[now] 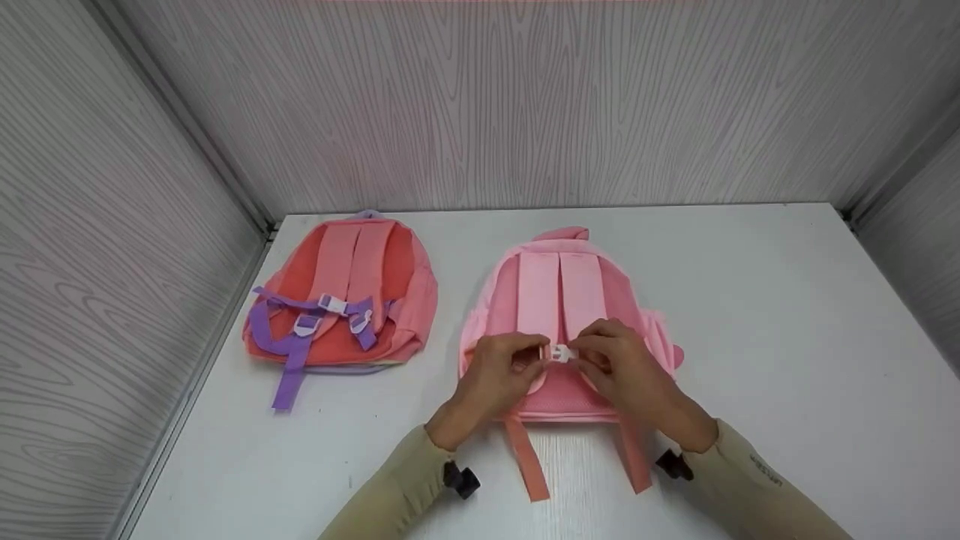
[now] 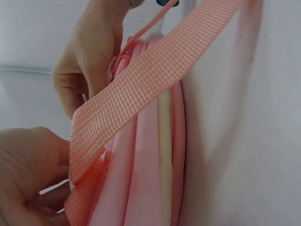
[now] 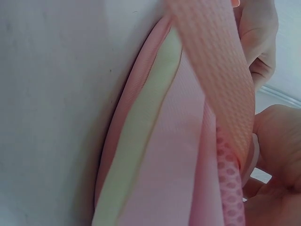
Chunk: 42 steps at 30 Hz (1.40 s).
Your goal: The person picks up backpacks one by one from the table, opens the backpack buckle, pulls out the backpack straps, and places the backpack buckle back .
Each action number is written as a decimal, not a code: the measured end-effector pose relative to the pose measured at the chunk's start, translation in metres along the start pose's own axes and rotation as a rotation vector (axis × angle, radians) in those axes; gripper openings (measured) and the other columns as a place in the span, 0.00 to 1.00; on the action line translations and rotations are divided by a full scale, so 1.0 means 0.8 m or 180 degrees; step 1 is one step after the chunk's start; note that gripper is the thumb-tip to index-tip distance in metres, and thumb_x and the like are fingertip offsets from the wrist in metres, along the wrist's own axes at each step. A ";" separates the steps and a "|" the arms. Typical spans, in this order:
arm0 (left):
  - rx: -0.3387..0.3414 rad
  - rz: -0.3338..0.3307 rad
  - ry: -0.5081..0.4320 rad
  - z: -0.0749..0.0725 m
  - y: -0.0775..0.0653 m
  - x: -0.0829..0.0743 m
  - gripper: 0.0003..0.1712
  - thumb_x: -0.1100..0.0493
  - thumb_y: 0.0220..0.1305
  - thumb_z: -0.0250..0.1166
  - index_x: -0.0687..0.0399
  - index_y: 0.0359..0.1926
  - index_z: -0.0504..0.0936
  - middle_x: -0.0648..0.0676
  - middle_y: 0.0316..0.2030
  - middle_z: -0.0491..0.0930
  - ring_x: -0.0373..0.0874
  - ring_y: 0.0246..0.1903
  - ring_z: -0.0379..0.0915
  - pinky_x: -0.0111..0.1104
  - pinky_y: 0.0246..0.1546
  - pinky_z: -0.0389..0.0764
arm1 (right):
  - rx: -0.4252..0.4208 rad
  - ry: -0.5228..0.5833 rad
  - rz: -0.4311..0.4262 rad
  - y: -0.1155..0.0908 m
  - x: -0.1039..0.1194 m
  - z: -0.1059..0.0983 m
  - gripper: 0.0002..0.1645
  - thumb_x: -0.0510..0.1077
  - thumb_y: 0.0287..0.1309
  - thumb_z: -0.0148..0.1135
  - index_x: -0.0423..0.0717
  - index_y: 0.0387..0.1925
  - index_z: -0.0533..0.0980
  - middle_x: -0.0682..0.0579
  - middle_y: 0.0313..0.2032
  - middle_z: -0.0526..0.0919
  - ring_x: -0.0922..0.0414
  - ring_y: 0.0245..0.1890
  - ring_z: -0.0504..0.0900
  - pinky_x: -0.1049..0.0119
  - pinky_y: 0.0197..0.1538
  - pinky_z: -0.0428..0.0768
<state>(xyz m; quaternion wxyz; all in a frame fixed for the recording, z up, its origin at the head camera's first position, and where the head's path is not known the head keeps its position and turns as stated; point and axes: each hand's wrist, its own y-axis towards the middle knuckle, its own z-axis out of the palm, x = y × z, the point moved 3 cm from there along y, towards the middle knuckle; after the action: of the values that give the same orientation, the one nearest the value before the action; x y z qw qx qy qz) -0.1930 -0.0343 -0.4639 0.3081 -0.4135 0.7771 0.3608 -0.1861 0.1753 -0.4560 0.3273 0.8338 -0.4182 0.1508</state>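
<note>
A pink backpack [image 1: 615,277] lies with its shoulder straps facing up. Over the lower part of those straps, both hands meet at a small white plastic buckle [image 1: 559,353]. My left hand [image 1: 495,375] pinches the left end of the buckle between thumb and fingertips. From the other side, my right hand [image 1: 625,371] pinches its right end the same way. Two orange webbing straps [image 1: 529,461] hang past the bag's bottom edge. In the left wrist view an orange strap [image 2: 150,75] crosses in front of the bag's side, and fingertips are partly hidden behind the webbing.
A coral backpack [image 1: 412,319] with purple straps [image 1: 292,375] and white buckles lies to the left on the white table [image 1: 787,322]. Grey wood-grain panels [image 1: 525,105] rise at the back and both sides.
</note>
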 end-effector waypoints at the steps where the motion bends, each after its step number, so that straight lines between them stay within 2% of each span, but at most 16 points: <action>1: 0.0001 -0.0006 -0.0008 0.000 0.000 0.000 0.13 0.65 0.68 0.74 0.59 0.53 0.90 0.54 0.42 0.90 0.41 0.38 0.82 0.33 0.45 0.87 | 0.0004 -0.0006 0.0005 0.000 0.000 0.000 0.14 0.34 0.56 0.81 0.43 0.45 0.90 0.50 0.40 0.85 0.58 0.37 0.76 0.67 0.39 0.81; 18: 0.0018 0.0002 -0.0018 -0.002 -0.001 -0.002 0.14 0.64 0.69 0.74 0.59 0.54 0.90 0.54 0.43 0.89 0.42 0.38 0.81 0.32 0.45 0.86 | 0.0079 0.0025 0.0161 0.000 -0.002 -0.001 0.14 0.35 0.56 0.81 0.44 0.46 0.90 0.51 0.41 0.84 0.59 0.37 0.76 0.68 0.40 0.82; 28: -0.0013 0.0113 0.0062 -0.003 0.000 -0.002 0.13 0.65 0.67 0.74 0.62 0.52 0.90 0.55 0.41 0.89 0.42 0.37 0.81 0.32 0.43 0.86 | 0.0064 -0.0012 0.0035 0.001 -0.003 -0.001 0.13 0.35 0.56 0.81 0.43 0.44 0.90 0.50 0.37 0.84 0.59 0.35 0.75 0.67 0.38 0.79; 42: 0.0026 -0.0036 0.0006 -0.003 -0.001 -0.001 0.15 0.64 0.68 0.74 0.61 0.54 0.89 0.55 0.43 0.90 0.43 0.38 0.81 0.32 0.45 0.86 | 0.0179 -0.0014 0.0245 -0.001 -0.003 -0.001 0.12 0.36 0.58 0.80 0.44 0.45 0.90 0.52 0.37 0.84 0.59 0.36 0.75 0.67 0.38 0.79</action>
<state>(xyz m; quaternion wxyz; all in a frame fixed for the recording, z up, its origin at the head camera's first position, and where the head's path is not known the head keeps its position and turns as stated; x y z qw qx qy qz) -0.1926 -0.0362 -0.4617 0.3110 -0.4170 0.7766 0.3554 -0.1871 0.1774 -0.4569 0.2968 0.8263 -0.4463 0.1732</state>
